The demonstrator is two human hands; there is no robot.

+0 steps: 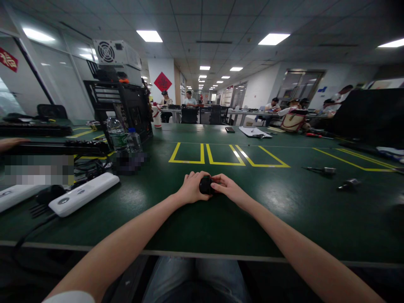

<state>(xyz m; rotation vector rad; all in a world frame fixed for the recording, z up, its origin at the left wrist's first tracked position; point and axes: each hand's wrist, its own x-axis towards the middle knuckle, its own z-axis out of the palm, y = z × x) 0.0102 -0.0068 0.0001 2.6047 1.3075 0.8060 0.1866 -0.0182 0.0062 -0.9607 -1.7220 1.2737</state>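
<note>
A small black rounded object is between my two hands, low over the green table. My left hand wraps round its left side, thumb below and fingers over the top. From the right, my right hand pinches its right edge with thumb and fingertips. The object's kind does not show; it is dark and partly covered by my fingers. Beyond the hands lie yellow tape outlines on the tabletop.
On the left are white power strips, cables, water bottles and a black computer frame. Metal tool-like pieces lie to the right. A clipboard with paper and a phone-like slab sit at the back. Another person's hand shows far left.
</note>
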